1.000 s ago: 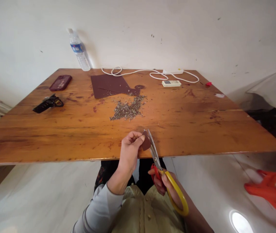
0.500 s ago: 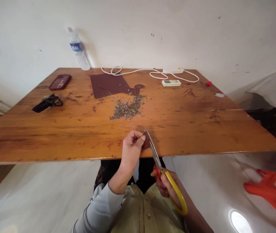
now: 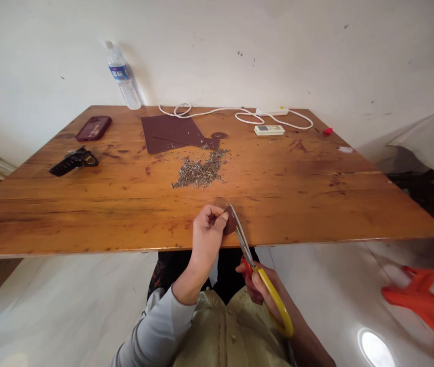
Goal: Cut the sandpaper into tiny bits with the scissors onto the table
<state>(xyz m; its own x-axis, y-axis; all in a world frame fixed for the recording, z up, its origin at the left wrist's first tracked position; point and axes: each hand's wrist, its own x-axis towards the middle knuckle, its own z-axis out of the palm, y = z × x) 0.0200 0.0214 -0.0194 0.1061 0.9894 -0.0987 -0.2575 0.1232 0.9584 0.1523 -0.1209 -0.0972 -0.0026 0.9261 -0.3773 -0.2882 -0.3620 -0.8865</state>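
My left hand (image 3: 208, 232) pinches a small dark maroon piece of paper (image 3: 229, 224) just above the table's front edge. Scissors (image 3: 244, 246) with one yellow and one red handle are in my right hand (image 3: 261, 288), its fingers closed in the loops. Their blades point up and away from me and lie along the right edge of the paper. Farther back on the table is a heap of thin dark and light shreds (image 3: 200, 171). Behind the heap lie larger flat maroon sheets (image 3: 171, 131).
On the wooden table (image 3: 297, 193) are a phone (image 3: 93, 128), a black strap-like object (image 3: 74, 161), a white remote (image 3: 269, 130) and a white power strip with cord (image 3: 272, 111). A plastic bottle (image 3: 124, 79) leans on the wall. A red stool (image 3: 419, 293) stands at right.
The scissor blades have drawn closer together along the paper's right edge. Both hands stay in nearly the same place, and the things on the table have not moved.
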